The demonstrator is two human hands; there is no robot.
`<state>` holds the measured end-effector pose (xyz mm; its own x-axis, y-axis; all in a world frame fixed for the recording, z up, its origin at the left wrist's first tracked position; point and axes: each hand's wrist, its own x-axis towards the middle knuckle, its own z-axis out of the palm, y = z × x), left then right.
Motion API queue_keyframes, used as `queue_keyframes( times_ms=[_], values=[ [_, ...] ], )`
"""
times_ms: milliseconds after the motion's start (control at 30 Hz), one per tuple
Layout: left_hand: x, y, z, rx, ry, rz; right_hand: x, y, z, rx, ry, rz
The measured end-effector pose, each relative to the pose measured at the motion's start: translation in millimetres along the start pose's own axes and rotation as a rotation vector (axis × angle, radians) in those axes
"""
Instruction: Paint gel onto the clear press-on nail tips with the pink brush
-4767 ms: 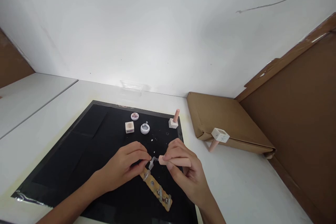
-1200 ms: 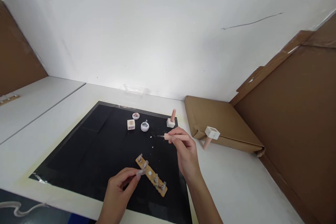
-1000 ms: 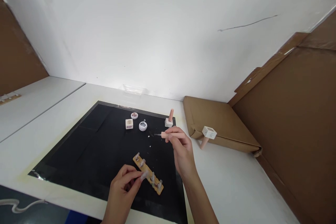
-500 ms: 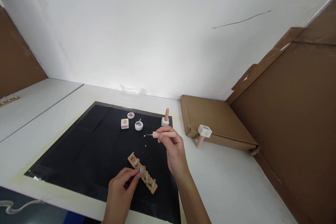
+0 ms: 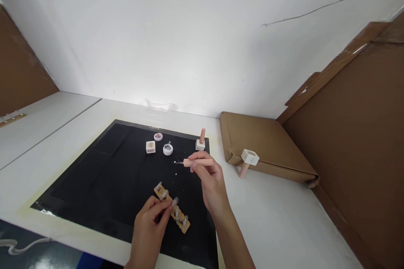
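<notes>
My left hand (image 5: 150,222) pinches a clear false nail tip (image 5: 175,201) between thumb and fingertips, right at a wooden nail stand (image 5: 185,228). Whether that tip still touches the stand I cannot tell. Several other clear tips stand upright along the strip. Above it, my right hand (image 5: 208,176) grips a nail polish brush (image 5: 202,162) by its pink cap handle, the bristles pointing left over the black mat (image 5: 104,176). A small open white jar (image 5: 168,149) stands beyond the brush, near its round lid (image 5: 158,136) and a square white bottle (image 5: 150,147).
Another pink-capped bottle (image 5: 200,144) stands at the mat's far right corner. A flat cardboard box (image 5: 265,138) lies to the right, with an upside-down polish bottle (image 5: 250,157) leaning at its front edge. A white wall (image 5: 189,42) closes off the back.
My left hand has shifted slightly right with the pinched nail tip, which now sits farther right over the stand. The brush stays nearly in place. The camera view has shifted a little.
</notes>
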<state>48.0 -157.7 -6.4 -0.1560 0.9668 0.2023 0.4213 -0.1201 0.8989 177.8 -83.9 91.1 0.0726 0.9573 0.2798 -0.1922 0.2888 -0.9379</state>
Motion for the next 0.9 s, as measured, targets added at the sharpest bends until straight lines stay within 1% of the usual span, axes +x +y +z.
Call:
queue_keyframes(
  times_ms=[133,300,433,533,633,733,833,900],
  values=[
    [-1,0,-1.2,0.02,-0.001,-0.013,0,0,0,-0.006,-0.006,0.002],
    [1,0,-3.2,0.045,-0.039,-0.055,0,1,2,-0.002,-0.015,-0.005],
    [4,2,-3.6,0.062,-0.038,-0.048,0,0,3,-0.001,-0.021,-0.009],
    [1,1,-6.6,0.104,-0.018,-0.019,0,1,3,-0.004,-0.026,-0.014],
    [-5,-4,-12.3,0.146,-0.001,0.017,0,1,3,-0.012,-0.024,-0.015],
    [-12,-10,-16.2,0.178,-0.024,0.059,0,1,4,-0.018,-0.023,-0.017],
    [-18,-12,-13.4,0.184,-0.068,0.123,0,1,5,-0.02,-0.024,-0.014],
    [-21,-10,-8.0,0.188,-0.069,0.147,0,2,5,-0.021,-0.025,-0.012]
  ],
)
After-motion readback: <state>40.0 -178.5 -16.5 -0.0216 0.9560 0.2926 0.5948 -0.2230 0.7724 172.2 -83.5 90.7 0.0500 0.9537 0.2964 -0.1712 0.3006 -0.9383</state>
